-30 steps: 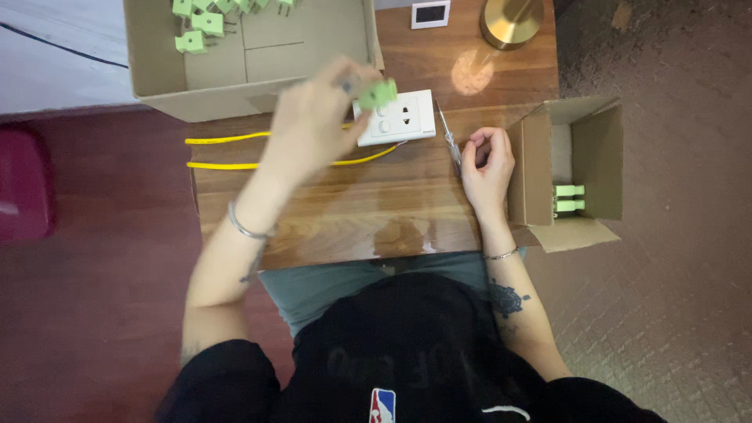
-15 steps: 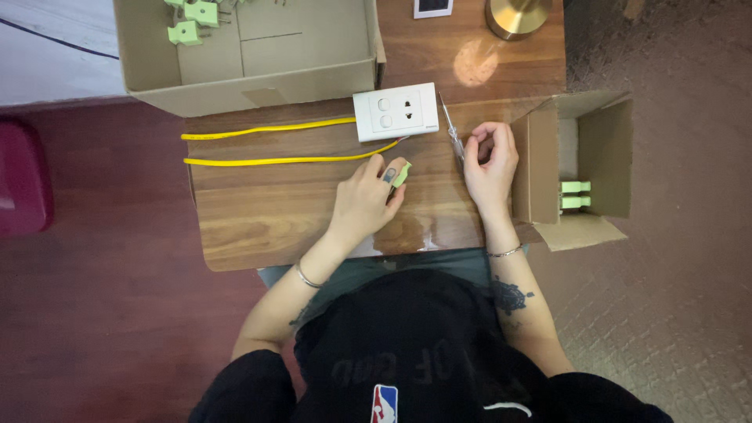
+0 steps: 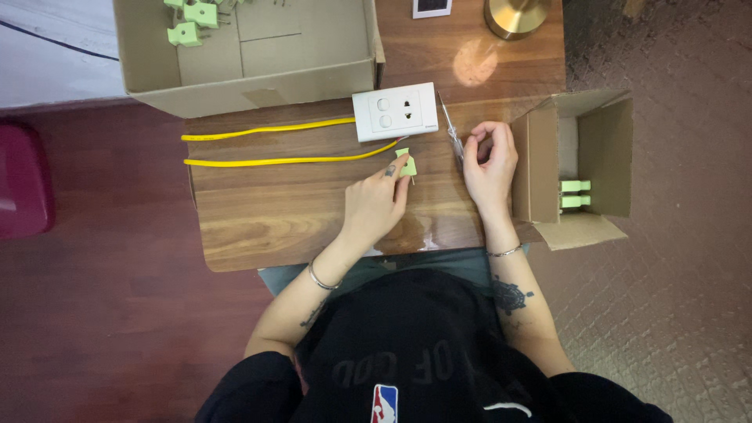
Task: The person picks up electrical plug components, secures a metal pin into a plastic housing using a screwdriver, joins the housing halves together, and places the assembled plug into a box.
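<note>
home worktable, cardboard boxes (carpet)

Bare wood lay open on the near left of the table, in front of the two yellow wires. The far edge was walled by the large cardboard box and the white switch plate. On the right, the small open box blocked passage beside the right hand.

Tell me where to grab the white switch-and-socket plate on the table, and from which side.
Take the white plate by its long front and back edges, from above. It lies flat, face up; the yellow wires leave its left end and the screwdriver lies along its right, so those ends look crowded.
</note>
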